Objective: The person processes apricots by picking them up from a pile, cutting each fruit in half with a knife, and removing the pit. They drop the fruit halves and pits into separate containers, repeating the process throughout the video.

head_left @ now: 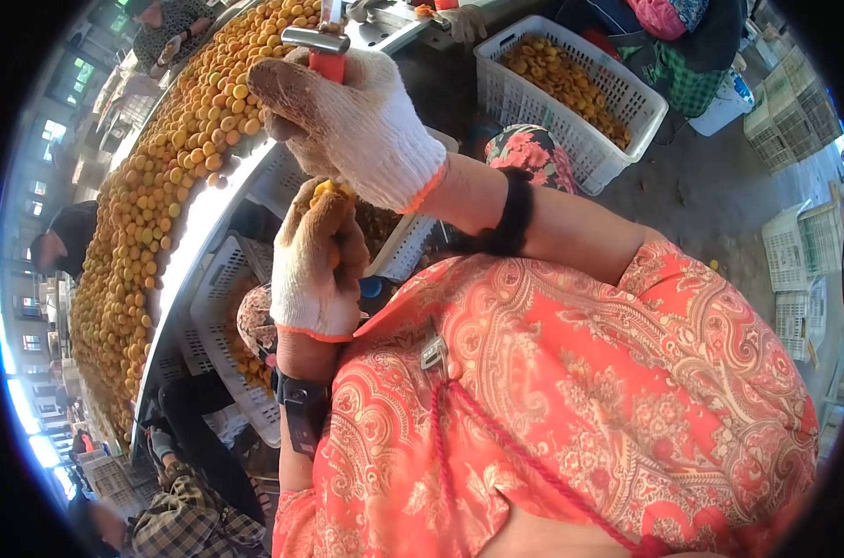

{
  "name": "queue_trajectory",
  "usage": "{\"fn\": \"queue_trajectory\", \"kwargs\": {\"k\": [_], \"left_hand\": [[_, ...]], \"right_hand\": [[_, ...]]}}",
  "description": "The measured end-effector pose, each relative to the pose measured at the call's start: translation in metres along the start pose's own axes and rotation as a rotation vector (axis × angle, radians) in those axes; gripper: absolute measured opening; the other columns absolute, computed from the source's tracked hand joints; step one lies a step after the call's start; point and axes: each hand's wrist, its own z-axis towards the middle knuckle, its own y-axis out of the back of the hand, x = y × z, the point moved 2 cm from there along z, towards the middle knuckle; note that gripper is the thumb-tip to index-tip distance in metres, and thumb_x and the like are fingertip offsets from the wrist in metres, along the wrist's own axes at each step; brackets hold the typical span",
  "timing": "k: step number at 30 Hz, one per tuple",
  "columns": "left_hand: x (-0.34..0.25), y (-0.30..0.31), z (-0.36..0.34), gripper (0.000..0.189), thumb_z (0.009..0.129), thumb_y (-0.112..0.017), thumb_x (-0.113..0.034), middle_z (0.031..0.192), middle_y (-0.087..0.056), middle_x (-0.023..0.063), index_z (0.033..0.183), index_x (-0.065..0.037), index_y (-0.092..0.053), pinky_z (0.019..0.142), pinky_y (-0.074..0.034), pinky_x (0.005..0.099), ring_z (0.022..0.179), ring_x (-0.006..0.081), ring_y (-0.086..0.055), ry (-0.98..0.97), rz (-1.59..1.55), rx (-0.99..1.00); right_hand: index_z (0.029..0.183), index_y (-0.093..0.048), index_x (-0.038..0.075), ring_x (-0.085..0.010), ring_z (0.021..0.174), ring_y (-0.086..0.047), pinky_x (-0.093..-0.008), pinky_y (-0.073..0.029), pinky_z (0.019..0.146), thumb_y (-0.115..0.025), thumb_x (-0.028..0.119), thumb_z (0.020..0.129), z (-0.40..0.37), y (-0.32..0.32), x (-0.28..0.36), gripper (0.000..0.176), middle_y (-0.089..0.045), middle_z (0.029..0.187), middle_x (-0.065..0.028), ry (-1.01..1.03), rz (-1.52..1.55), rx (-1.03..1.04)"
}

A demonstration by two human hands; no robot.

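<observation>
My right hand (361, 121), in a white knitted glove with brown-stained fingers, is closed around a red-handled tool (327, 65). A thick silver crosspiece (315, 39) sits at the tool's upper end; I cannot make out its exact kind. Just below, my left hand (319, 251) wears a matching stained glove. Its fingers are curled around an orange apricot (331, 189), mostly hidden by them. The two hands are close together, beside a long heap of whole apricots (138, 228) on a white-edged table (187, 219).
A white crate (571, 107) of cut apricots stands beyond my right arm. More crates (231, 307) are below the table edge. Stacked crates (794, 102) line the far right. People sit nearby, one in a checked shirt (185, 516) and another in green checks (677, 74).
</observation>
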Motion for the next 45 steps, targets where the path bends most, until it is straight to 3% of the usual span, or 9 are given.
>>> {"fn": "queue_trajectory", "kwargs": {"k": [3,6,8,12,13,16,26,28,45], "left_hand": [[-0.003,0.002,0.001,0.023,0.093,-0.061,-0.011,0.092,-0.06,0.0001,0.115,-0.004,-0.059,0.06,-0.042,0.0147,0.072,0.0039,-0.054,-0.001,0.047,0.126],[-0.007,0.001,-0.001,0.024,0.091,-0.059,-0.012,0.092,-0.06,0.0,0.114,-0.005,-0.058,0.055,-0.033,0.0216,0.062,0.0068,-0.04,-0.041,-0.057,-0.108],[-0.005,0.017,0.005,0.027,0.089,-0.06,-0.009,0.099,-0.063,0.0012,0.115,-0.005,-0.058,0.055,-0.033,0.0215,0.061,0.0071,-0.039,-0.002,-0.177,0.126],[-0.003,0.006,0.004,0.025,0.089,-0.06,-0.006,0.081,-0.05,-0.0009,0.114,-0.007,-0.057,0.054,-0.032,0.0214,0.06,0.0066,-0.039,0.017,-0.277,0.261],[-0.005,-0.003,0.001,0.021,0.089,-0.063,-0.01,0.086,-0.059,0.0069,0.107,-0.005,-0.054,0.049,-0.034,0.0221,0.055,0.008,-0.042,0.027,-0.232,0.182],[-0.002,-0.007,0.001,0.021,0.09,-0.064,-0.01,0.082,-0.057,0.004,0.108,-0.005,-0.055,0.049,-0.033,0.0224,0.056,0.0071,-0.043,-0.118,0.087,0.154],[-0.005,-0.013,-0.004,0.021,0.092,-0.059,-0.011,0.081,-0.055,0.0025,0.112,-0.006,-0.055,0.053,-0.034,0.021,0.061,0.0082,-0.045,-0.01,-0.117,0.124],[-0.006,-0.014,-0.005,0.022,0.092,-0.059,-0.011,0.08,-0.055,0.0024,0.114,-0.006,-0.054,0.052,-0.033,0.0208,0.06,0.0077,-0.044,-0.008,-0.093,0.087],[0.0,-0.02,-0.009,0.017,0.091,-0.056,-0.004,0.065,-0.041,-0.0046,0.106,-0.004,-0.05,0.045,-0.03,0.0197,0.05,0.0038,-0.038,-0.048,0.005,0.14]], "right_hand": [[0.073,-0.064,0.003,-0.004,0.054,-0.052,-0.0235,-0.04,0.047,-0.072,0.031,0.09,-0.001,0.001,0.0,0.033,-0.059,0.061,0.0002,-0.089,-0.044,-0.004],[0.074,-0.064,0.003,-0.0039,0.056,-0.053,-0.0234,-0.041,0.048,-0.072,0.031,0.09,-0.003,-0.001,0.006,0.033,-0.06,0.061,0.0003,-0.035,-0.091,-0.052],[0.074,-0.064,0.002,-0.004,0.057,-0.053,-0.0231,-0.042,0.049,-0.072,0.031,0.09,0.0,0.001,0.006,0.034,-0.06,0.061,-0.0001,0.033,-0.046,-0.053],[0.073,-0.063,0.002,-0.0049,0.058,-0.055,-0.0241,-0.044,0.05,-0.072,0.031,0.09,-0.007,-0.003,0.006,0.035,-0.061,0.062,-0.0011,0.029,-0.061,-0.018],[0.073,-0.063,0.001,-0.0055,0.059,-0.056,-0.0247,-0.045,0.052,-0.071,0.031,0.09,-0.007,-0.004,0.006,0.036,-0.061,0.062,-0.0014,0.051,-0.077,-0.021],[0.073,-0.063,0.001,-0.0061,0.059,-0.056,-0.0249,-0.046,0.054,-0.072,0.032,0.09,-0.008,-0.001,0.007,0.037,-0.061,0.063,-0.0017,-0.035,-0.143,-0.039],[0.072,-0.064,0.002,-0.0062,0.059,-0.055,-0.025,-0.045,0.053,-0.072,0.032,0.09,-0.005,-0.001,0.004,0.035,-0.062,0.063,-0.0004,0.033,-0.137,-0.055],[0.088,-0.063,0.008,-0.0053,0.049,-0.048,-0.0201,-0.035,0.043,-0.071,0.035,0.092,-0.006,-0.001,0.016,0.028,-0.059,0.067,-0.0018,0.057,-0.067,-0.032],[0.077,-0.063,0.005,-0.0039,0.056,-0.053,-0.0213,-0.041,0.048,-0.073,0.037,0.089,-0.013,-0.006,0.011,0.035,-0.058,0.064,0.0012,0.005,0.036,0.061]]}}
